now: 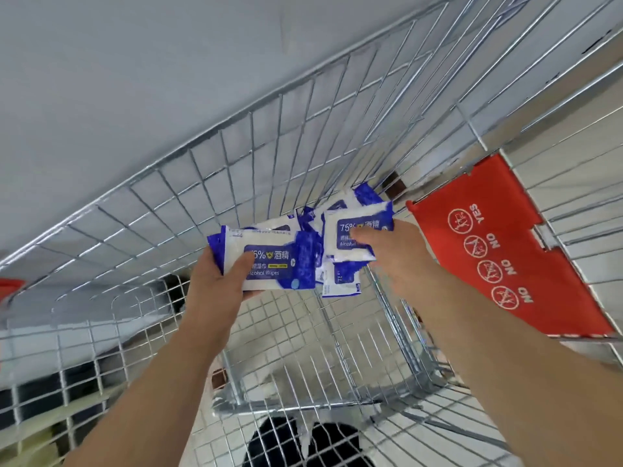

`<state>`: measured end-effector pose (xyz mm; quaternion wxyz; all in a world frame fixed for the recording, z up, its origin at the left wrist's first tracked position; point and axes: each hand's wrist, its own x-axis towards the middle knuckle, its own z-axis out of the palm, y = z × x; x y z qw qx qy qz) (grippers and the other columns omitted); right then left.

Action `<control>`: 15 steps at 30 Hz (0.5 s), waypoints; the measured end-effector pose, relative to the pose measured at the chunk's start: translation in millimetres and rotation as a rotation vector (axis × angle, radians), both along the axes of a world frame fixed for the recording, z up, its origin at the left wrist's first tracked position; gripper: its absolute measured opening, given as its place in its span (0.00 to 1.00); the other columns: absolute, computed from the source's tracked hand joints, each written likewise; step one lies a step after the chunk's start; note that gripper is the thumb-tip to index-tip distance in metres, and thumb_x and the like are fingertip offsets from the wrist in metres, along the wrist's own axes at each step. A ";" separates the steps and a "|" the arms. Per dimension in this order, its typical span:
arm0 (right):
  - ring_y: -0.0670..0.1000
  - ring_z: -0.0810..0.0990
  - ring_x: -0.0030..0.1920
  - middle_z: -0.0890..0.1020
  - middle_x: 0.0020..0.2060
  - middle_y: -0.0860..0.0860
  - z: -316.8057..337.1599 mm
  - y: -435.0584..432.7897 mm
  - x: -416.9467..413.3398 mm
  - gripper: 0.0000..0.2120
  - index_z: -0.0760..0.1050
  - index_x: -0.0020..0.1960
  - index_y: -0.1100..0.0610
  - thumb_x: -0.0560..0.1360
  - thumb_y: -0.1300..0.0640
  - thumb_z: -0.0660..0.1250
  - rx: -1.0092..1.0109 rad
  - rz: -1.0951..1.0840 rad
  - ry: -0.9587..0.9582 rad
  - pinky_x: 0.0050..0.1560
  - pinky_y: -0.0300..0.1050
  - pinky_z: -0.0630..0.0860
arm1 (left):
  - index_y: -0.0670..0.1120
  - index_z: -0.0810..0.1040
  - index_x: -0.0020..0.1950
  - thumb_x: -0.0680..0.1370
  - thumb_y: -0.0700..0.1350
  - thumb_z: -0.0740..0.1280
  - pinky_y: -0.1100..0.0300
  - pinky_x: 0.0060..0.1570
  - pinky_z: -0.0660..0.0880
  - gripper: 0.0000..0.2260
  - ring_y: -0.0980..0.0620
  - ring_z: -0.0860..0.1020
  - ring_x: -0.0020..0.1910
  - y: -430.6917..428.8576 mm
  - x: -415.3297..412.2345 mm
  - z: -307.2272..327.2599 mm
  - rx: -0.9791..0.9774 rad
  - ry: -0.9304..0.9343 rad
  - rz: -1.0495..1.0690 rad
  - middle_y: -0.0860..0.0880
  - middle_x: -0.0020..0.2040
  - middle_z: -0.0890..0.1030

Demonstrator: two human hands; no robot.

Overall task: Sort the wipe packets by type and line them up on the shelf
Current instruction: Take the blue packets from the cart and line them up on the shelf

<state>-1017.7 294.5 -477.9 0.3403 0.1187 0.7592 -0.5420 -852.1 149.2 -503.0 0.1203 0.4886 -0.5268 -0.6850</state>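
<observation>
Collection step in the wire cart [236,156]: my left hand [215,281] pinches one alcohol wipe packet [269,261]; my right hand [394,254], grip pinching a second packet [357,227], hovers above the loose pile [340,279]. Next, I judge: matching types, then shelving.

L grip [215,281], R grip [394,254], both curled

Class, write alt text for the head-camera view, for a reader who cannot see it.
A person's left hand grips one alcohol wipe packet and the right hand holds another packet, inside a wire shopping cart. More packets lie below them; a red flap with warning icons is at right.
</observation>
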 end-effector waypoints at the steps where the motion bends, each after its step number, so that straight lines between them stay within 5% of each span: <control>1: 0.42 0.80 0.26 0.82 0.38 0.53 11.5 2.1 5.5 0.08 0.79 0.50 0.60 0.72 0.67 0.70 0.011 0.057 0.068 0.22 0.32 0.71 | 0.52 0.75 0.54 0.79 0.39 0.65 0.61 0.37 0.81 0.09 0.57 0.84 0.40 0.2 4.6 9.7 -0.011 0.016 0.009 0.54 0.46 0.84; 4: 0.50 0.83 0.36 0.84 0.41 0.58 50.5 5.4 24.4 0.05 0.79 0.47 0.61 0.71 0.65 0.71 0.043 0.198 0.258 0.32 0.42 0.77 | 0.54 0.75 0.52 0.79 0.39 0.65 0.60 0.37 0.80 0.08 0.56 0.84 0.42 3.5 23.2 41.1 -0.048 0.040 0.028 0.53 0.46 0.84; 9: 0.56 0.82 0.38 0.84 0.37 0.54 128.6 13.2 65.4 0.03 0.78 0.41 0.58 0.70 0.61 0.72 0.045 0.356 0.515 0.38 0.48 0.78 | 0.54 0.74 0.51 0.79 0.41 0.65 0.63 0.35 0.79 0.07 0.56 0.84 0.40 23.5 68.9 111.0 -0.144 0.090 0.083 0.57 0.43 0.85; 15: 0.51 0.81 0.36 0.84 0.35 0.49 243.9 31.5 140.2 0.03 0.80 0.42 0.55 0.70 0.59 0.73 -0.057 0.573 0.748 0.38 0.45 0.76 | 0.50 0.74 0.55 0.79 0.42 0.65 0.62 0.34 0.79 0.06 0.54 0.84 0.41 66.9 158.2 227.5 -0.244 0.163 0.249 0.51 0.46 0.85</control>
